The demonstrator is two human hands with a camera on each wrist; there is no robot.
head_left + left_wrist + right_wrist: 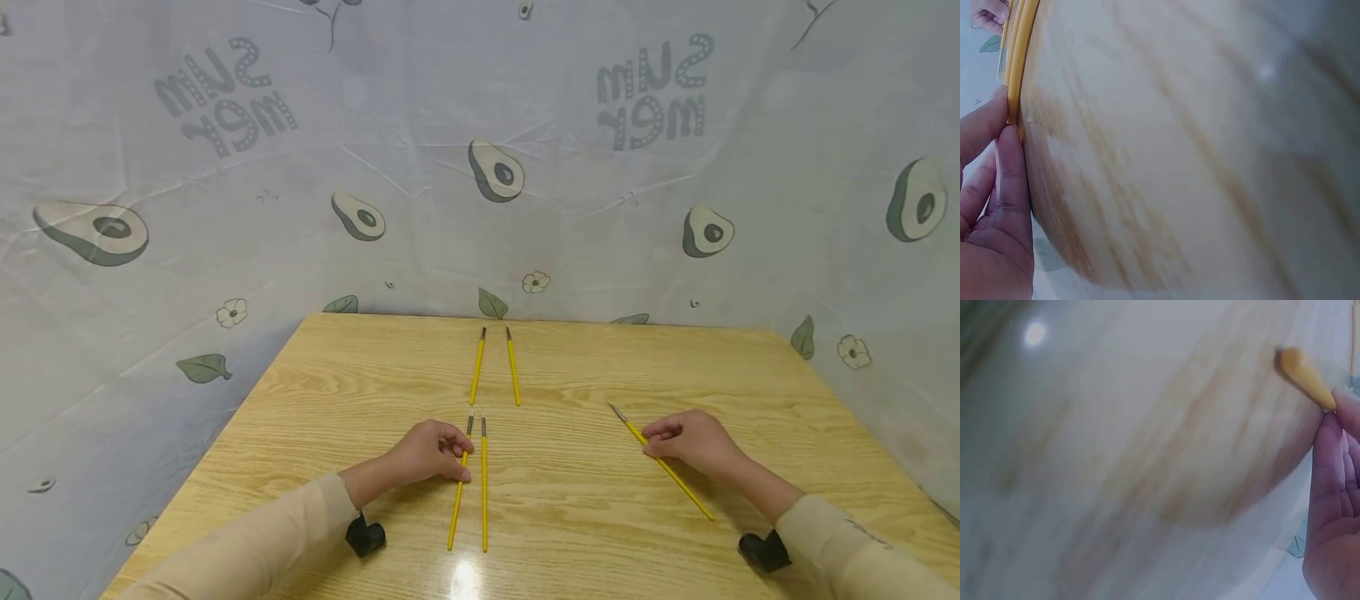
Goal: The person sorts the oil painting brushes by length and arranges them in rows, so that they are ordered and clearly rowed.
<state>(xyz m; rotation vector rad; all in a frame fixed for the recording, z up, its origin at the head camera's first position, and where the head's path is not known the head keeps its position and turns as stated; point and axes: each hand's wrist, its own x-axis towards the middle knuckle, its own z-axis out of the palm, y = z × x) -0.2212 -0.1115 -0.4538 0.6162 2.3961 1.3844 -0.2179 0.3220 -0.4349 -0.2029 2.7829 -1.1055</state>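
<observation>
- The person's left hand (431,451) lay knuckles up on the wooden table (315,392), fingers curled down onto the left brush of the near pair (459,487); the fingertips (1009,156) pressed along its yellow handle.
- Its neighbour, the right brush of the near pair (484,487), lay just beside it, nearly parallel and untouched, bristle end pointing away from the person.
- The right hand (693,442) rested over a slanted brush (663,462) on the right side of the table, fingers curled around the middle of the handle; the grey tip stuck out past the hand to the upper left and the yellow tail ran back towards the sleeve.
- From the right wrist, the blunt yellow end of the slanted brush showed just past a fingertip (1335,434), too blurred for more.
- Two more brushes, the far pair (495,367), lay side by side near the table's far edge, well apart from both hands.
- An avocado-print cloth (495,171) hung behind and around the table.
</observation>
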